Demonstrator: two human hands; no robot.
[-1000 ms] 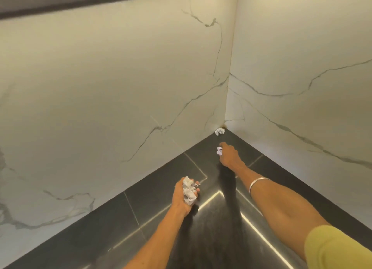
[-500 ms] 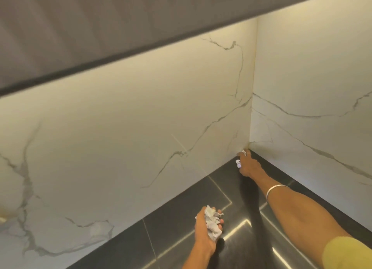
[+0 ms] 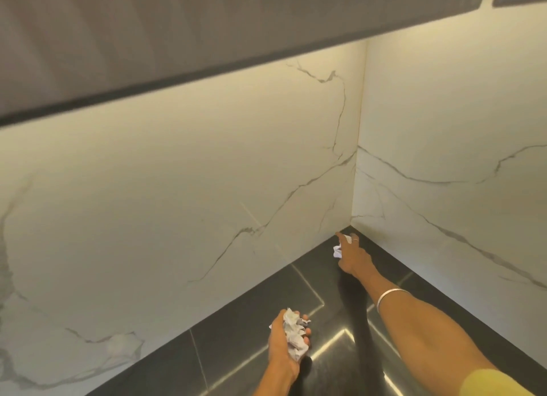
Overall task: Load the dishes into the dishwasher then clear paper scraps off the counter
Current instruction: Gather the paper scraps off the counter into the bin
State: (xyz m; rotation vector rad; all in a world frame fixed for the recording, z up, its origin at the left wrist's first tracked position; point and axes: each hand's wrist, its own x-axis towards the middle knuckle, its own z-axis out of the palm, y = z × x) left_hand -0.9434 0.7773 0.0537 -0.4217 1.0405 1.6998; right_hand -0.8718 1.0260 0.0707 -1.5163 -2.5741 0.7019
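Note:
My left hand (image 3: 282, 344) is curled round a bunch of crumpled white paper scraps (image 3: 294, 333) above the dark counter (image 3: 231, 348). My right hand (image 3: 353, 255) is stretched far into the back corner of the counter, where the two marble walls meet. It holds a small white paper scrap (image 3: 336, 251) under its palm, and its fingertips close on another white scrap (image 3: 348, 239) right in the corner. That corner scrap is mostly hidden by the fingers.
White marble backsplash walls (image 3: 207, 188) rise behind and to the right of the counter. A grey upper cabinet (image 3: 177, 34) hangs overhead. The glossy counter reflects a bright light strip.
My right hand has reached deeper into the corner, from the nearer scrap to the one by the wall. The view has tilted up, showing the cabinet. My left hand keeps its scraps.

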